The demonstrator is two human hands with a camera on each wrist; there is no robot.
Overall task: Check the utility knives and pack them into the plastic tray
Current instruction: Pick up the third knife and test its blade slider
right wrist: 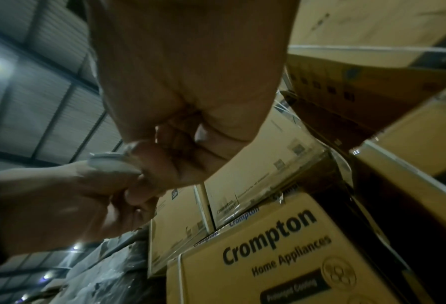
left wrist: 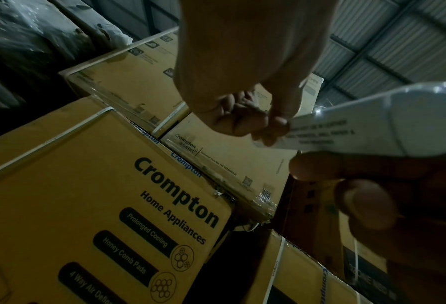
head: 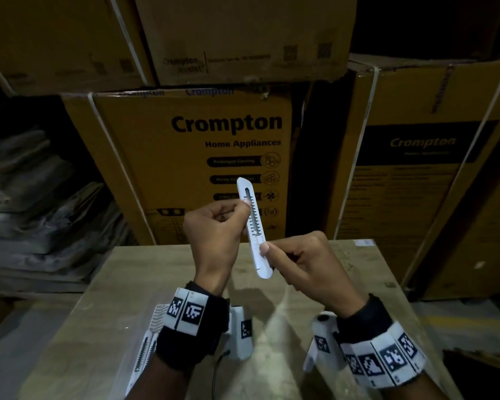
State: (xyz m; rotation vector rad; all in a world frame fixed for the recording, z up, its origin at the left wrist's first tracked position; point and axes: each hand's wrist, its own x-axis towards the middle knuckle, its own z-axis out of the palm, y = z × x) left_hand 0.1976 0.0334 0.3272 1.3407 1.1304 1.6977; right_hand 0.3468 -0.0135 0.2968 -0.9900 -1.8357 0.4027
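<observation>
2 hands share 1 white utility knife (head: 254, 226) held near-upright above the table (head: 127, 284) in head view, left hand (head: 214, 238) pinching its upper half, right hand (head: 303, 267) thumbing the slider low; left wrist shows its printed back; right wrist shows only an edge.

Probably a warehouse: strapped Crompton appliance cartons (head: 191, 166) stacked high behind plywood bench (head: 162, 284), corrugated metal roof (left wrist: 398, 47) above cartons.

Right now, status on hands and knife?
Left hand pinches white utility knife upper body; right hand grips lower end. Held above table. Nothing obstructing.
</observation>
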